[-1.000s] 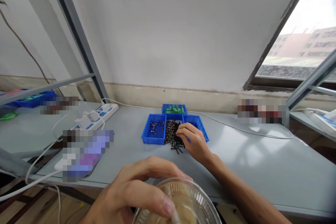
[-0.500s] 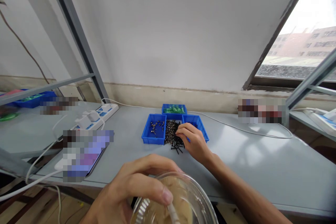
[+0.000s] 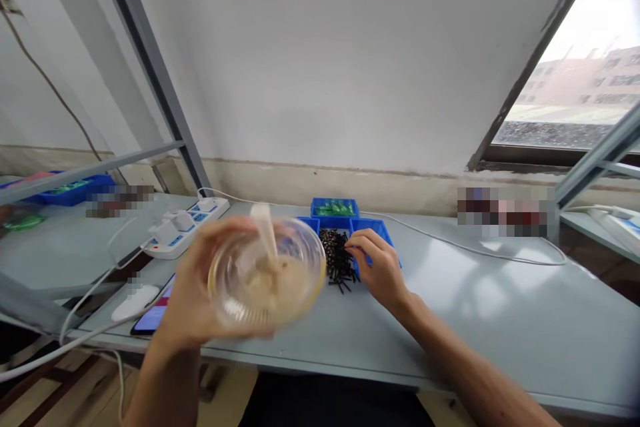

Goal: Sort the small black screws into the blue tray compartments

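My left hand (image 3: 193, 300) is wrapped round a clear plastic cup (image 3: 267, 273) with a beige drink and a straw, held up in front of me above the table's near edge. The cup covers the left blue tray. My right hand (image 3: 380, 267) rests on the grey table (image 3: 475, 307) with its fingers curled at the pile of small black screws (image 3: 337, 260). What the fingertips pinch, if anything, is too small to see. Behind the pile stand a blue tray (image 3: 377, 230) on the right and a blue tray with green parts (image 3: 334, 208) at the back.
A white power strip (image 3: 187, 225) with plugs and cables lies at the left. A phone (image 3: 153, 313) and a white device (image 3: 134, 303) lie near the left front edge. A white cable (image 3: 465, 248) runs along the back. A metal frame post (image 3: 150, 73) rises on the left.
My left hand has swung the cup away from my face, out and up over the table, tilted so its base faces me. My right hand stays at the screw pile.
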The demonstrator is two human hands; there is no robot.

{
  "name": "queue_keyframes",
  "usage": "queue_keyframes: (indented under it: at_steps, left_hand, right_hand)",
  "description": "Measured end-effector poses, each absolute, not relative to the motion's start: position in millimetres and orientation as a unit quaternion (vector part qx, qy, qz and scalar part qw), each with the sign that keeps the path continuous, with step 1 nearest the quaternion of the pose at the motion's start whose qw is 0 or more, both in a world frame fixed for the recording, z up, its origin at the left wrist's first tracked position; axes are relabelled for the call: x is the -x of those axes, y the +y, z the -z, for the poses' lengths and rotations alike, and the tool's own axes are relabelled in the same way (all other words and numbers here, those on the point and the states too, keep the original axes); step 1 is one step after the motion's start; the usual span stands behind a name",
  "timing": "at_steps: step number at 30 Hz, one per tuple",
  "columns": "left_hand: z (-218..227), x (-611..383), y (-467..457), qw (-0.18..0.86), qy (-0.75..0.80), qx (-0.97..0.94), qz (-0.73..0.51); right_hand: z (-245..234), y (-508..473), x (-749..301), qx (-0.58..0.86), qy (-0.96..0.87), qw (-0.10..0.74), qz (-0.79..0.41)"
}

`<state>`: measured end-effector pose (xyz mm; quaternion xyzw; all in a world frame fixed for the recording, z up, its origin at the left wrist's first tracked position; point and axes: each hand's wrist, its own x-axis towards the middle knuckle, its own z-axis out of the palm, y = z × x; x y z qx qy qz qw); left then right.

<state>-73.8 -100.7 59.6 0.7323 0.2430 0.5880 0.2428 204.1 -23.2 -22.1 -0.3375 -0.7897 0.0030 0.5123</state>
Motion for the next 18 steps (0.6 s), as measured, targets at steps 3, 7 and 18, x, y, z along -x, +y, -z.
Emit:
queue_keyframes:
  at_steps: [3, 7, 18]
  left_hand:
    - [-69.0, 89.1, -65.9, 0.173, 0.353, -0.701, -0.595]
    - [-70.0, 106.3, -5.5, 0.11, 0.462, -0.649, -0.594]
    - [-56.6, 148.6, 91.4, -0.029, 0.7, -0.54, -0.466]
  right_hand:
    - [21.2, -23.7, -204.2, 0.344, -0.788, 0.511, -0.002]
    - [22.5, -23.3, -203.4, 0.336, -0.793, 0.509, -0.008]
    - [23.4, -25.1, -202.8, 0.337, -0.798, 0.499, -0.02]
